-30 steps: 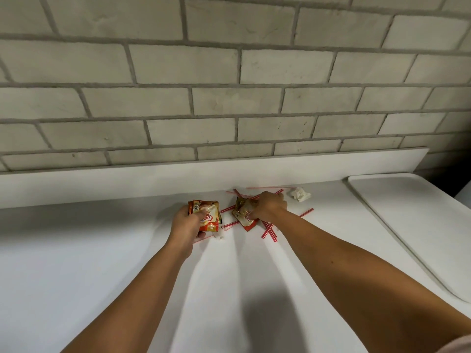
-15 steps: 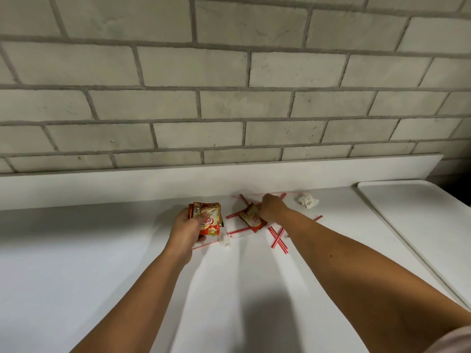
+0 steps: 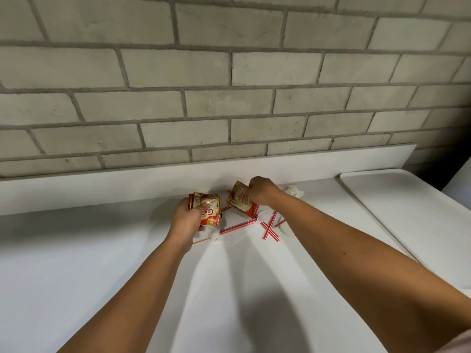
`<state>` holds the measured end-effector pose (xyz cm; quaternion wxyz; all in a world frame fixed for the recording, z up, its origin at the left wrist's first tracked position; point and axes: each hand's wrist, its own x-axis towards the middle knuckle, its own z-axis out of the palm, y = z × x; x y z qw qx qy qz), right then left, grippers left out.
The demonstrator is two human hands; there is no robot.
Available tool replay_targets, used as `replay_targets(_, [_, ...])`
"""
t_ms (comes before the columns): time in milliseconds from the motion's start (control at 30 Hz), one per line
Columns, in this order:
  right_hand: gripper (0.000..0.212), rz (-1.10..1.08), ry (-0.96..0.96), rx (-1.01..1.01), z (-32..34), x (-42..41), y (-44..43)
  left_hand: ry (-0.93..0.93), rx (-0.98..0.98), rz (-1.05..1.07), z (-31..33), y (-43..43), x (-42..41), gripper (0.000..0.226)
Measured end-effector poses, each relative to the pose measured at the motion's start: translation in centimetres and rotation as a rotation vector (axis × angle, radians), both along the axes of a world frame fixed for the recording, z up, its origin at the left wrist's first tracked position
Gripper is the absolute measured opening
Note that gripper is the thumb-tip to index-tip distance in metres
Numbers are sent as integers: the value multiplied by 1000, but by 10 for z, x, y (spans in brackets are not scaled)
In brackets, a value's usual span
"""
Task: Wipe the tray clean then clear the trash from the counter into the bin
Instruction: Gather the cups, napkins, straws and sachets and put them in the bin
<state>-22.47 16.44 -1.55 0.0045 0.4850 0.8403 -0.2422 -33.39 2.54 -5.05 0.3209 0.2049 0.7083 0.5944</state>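
Note:
My left hand grips a small stack of red and gold sachets just above the white counter. My right hand pinches the top corner of another sachet, lifted and tilted over the counter. Beneath and around them lie several red-and-white striped straws, a white plastic fork and a small white scrap. A crumpled white tissue sits just behind my right wrist. The white tray lies at the right end of the counter. No bin shows in the head view.
A white upstand runs along the back of the counter below a grey brick wall. A dark gap opens past the tray at the far right.
My right hand has lifted its sachet off the counter and tilted it upright, uncovering the fork beneath. My left hand keeps its grip on the stack, nearly still.

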Motion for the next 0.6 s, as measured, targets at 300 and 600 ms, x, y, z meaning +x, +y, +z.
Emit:
replay_targets(300, [9,-38,31,77,46,58,-26,165,3,-152,22,11,42,23])
replay_targets(600, [27,-149,-243,81,76,158,-50,302,44,-479,38,29,129,21])
